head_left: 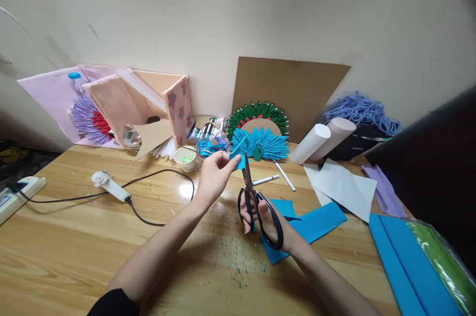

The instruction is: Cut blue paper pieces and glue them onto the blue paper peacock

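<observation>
Between the fingers of my left hand is a small piece of blue paper, pinched near its edge. My right hand has its fingers through the handles of black-handled scissors. The blades point up and meet the lower right edge of the blue piece; whether they cut into it I cannot tell. Below and to the right of the scissors, folded blue paper lies on the table. Tiny blue and dark scraps are scattered under my hands.
Behind my hands stand a blue paper fan shape and a green one. A paper cup, markers, and a glue gun with its black cord lie about. White rolls and white sheets are at right.
</observation>
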Tool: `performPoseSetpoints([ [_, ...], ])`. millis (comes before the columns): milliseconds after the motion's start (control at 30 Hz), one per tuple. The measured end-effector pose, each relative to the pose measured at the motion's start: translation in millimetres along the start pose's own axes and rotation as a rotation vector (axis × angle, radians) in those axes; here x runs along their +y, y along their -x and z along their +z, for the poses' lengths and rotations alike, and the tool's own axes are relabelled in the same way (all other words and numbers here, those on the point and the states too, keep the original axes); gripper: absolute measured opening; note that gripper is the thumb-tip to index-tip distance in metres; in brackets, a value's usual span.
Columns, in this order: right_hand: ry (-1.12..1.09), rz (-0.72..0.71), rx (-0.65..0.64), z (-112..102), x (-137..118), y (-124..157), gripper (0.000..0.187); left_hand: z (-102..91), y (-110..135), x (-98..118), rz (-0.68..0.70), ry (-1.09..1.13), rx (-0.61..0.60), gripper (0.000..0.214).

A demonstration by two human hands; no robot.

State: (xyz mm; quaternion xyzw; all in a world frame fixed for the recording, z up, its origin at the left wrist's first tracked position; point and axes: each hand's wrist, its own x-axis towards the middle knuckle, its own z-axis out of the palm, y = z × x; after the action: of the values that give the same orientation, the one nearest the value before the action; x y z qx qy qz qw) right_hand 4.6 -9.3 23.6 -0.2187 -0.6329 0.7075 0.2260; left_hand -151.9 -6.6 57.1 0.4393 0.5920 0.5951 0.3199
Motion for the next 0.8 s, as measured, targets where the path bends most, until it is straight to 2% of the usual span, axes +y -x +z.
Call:
performPoseSetpoints([
  [167,-0.01,0.009,0.025,0.9,-0.5,-0.7,0.067,-0.1,-0.4,-1.3,-0.022,-0.019,-0.017,0.035],
  [800,0.039,0.083,0.109,0.3,4.2,-3.1,0.065,-5.2,-6.6,4.7,-0.123,0.121,-0.037,0.036],
])
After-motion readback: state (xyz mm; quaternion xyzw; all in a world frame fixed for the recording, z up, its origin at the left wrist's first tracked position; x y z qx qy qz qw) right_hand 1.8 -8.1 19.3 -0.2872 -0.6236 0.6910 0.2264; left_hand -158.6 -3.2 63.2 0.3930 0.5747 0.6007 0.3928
